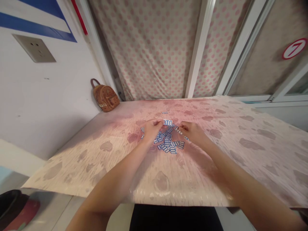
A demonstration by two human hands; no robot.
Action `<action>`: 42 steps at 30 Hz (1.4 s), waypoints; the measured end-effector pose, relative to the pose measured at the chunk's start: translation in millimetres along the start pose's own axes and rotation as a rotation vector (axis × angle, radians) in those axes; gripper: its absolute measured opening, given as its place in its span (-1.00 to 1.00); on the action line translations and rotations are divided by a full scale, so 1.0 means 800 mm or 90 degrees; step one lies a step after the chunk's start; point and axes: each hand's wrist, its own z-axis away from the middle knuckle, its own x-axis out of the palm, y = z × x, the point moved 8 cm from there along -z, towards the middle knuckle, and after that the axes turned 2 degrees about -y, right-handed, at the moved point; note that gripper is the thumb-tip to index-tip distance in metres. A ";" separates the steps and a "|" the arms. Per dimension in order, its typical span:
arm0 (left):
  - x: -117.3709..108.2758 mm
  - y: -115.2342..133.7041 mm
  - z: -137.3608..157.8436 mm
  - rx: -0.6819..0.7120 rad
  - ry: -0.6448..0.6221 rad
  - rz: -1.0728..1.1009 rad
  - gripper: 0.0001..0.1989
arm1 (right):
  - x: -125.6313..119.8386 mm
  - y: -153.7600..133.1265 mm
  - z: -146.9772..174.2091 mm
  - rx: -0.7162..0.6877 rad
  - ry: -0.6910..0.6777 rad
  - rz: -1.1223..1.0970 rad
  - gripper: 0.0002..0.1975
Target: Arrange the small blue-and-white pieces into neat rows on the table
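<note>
My left hand (151, 129) pinches a small white label strip (167, 123) printed with blue-outlined boxes, held upright above the table. Closed at the fingertips, my right hand (192, 131) grips a second, narrow label strip (179, 131), which slants down under the fingers. Beneath and between both hands lies a loose pile of similar blue-and-white label pieces (166, 140), overlapping at many angles. A few pieces (142, 129) lie left of the pile, partly behind my left hand. Farther back, one small piece (165, 113) lies by itself. Any print on the labels is too small to read.
A patterned pink and cream cloth (161, 181) covers the table. A small brown backpack (106, 97) leans at the back left corner against the wall. Dotted curtains (154, 48) hang behind the table. A dark and red bin-like container (18, 208) stands on the floor at left.
</note>
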 end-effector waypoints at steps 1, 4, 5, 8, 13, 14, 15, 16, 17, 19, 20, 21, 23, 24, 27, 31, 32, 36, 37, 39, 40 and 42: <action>0.001 0.000 0.000 0.004 -0.001 -0.005 -0.89 | 0.001 0.003 -0.001 0.017 -0.008 -0.065 -0.84; 0.003 -0.002 -0.001 0.018 -0.005 -0.027 -0.89 | 0.007 0.007 -0.004 0.045 -0.041 -0.205 -0.85; 0.004 -0.004 -0.002 0.022 -0.006 -0.037 -0.89 | 0.008 0.006 -0.004 0.043 -0.043 -0.220 -0.85; 0.007 -0.013 -0.005 0.034 -0.018 -0.054 -0.88 | 0.008 0.005 -0.006 0.025 -0.031 -0.225 -0.84; 0.017 -0.020 -0.006 0.080 -0.054 -0.080 -0.83 | 0.005 0.004 -0.008 0.006 -0.003 -0.220 -0.86; 0.018 -0.020 -0.005 0.084 -0.057 -0.084 -0.82 | 0.005 0.004 -0.008 0.003 0.000 -0.210 -0.86; 0.019 -0.020 -0.005 0.086 -0.060 -0.085 -0.82 | 0.005 0.005 -0.008 0.003 0.005 -0.200 -0.85; 0.020 -0.019 -0.004 0.086 -0.060 -0.086 -0.82 | 0.005 0.006 -0.008 0.005 0.012 -0.190 -0.84; 0.020 -0.018 -0.003 0.087 -0.059 -0.085 -0.82 | 0.005 0.007 -0.007 0.008 0.021 -0.182 -0.84; 0.021 -0.015 -0.001 0.090 -0.060 -0.083 -0.82 | 0.003 0.008 -0.006 0.013 0.042 -0.166 -0.86; 0.022 -0.014 0.000 0.091 -0.062 -0.081 -0.82 | 0.002 0.007 -0.006 0.014 0.049 -0.157 -0.88; 0.023 -0.013 0.000 0.091 -0.063 -0.078 -0.82 | 0.002 0.005 -0.005 0.013 0.054 -0.148 -0.89; 0.024 -0.012 0.002 0.087 -0.066 -0.072 -0.82 | 0.001 0.000 -0.004 0.009 0.059 -0.133 -0.91; 0.025 -0.012 0.003 0.084 -0.068 -0.070 -0.82 | 0.001 -0.003 -0.003 0.010 0.060 -0.130 -0.92; 0.029 -0.012 0.004 0.074 -0.075 -0.057 -0.81 | 0.002 -0.012 0.001 0.010 0.061 -0.130 -0.95; 0.032 -0.013 0.006 0.057 -0.077 -0.023 -0.80 | -0.001 -0.025 0.005 -0.017 0.077 -0.115 -0.96; 0.032 -0.014 0.006 0.052 -0.076 -0.016 -0.80 | -0.002 -0.027 0.006 -0.025 0.081 -0.109 -0.95; 0.035 -0.012 0.008 0.034 -0.075 0.011 -0.78 | -0.004 -0.033 0.008 -0.043 0.094 -0.080 -0.95; 0.035 -0.012 0.009 0.031 -0.075 0.016 -0.78 | -0.004 -0.034 0.008 -0.045 0.094 -0.075 -0.96; 0.036 -0.011 0.011 0.022 -0.076 0.025 -0.77 | -0.003 -0.035 0.008 -0.046 0.092 -0.072 -0.96; 0.036 -0.011 0.012 0.018 -0.075 0.029 -0.77 | -0.003 -0.036 0.008 -0.045 0.092 -0.072 -0.96; 0.037 -0.010 0.014 0.014 -0.076 0.037 -0.77 | -0.003 -0.037 0.008 -0.046 0.092 -0.066 -0.96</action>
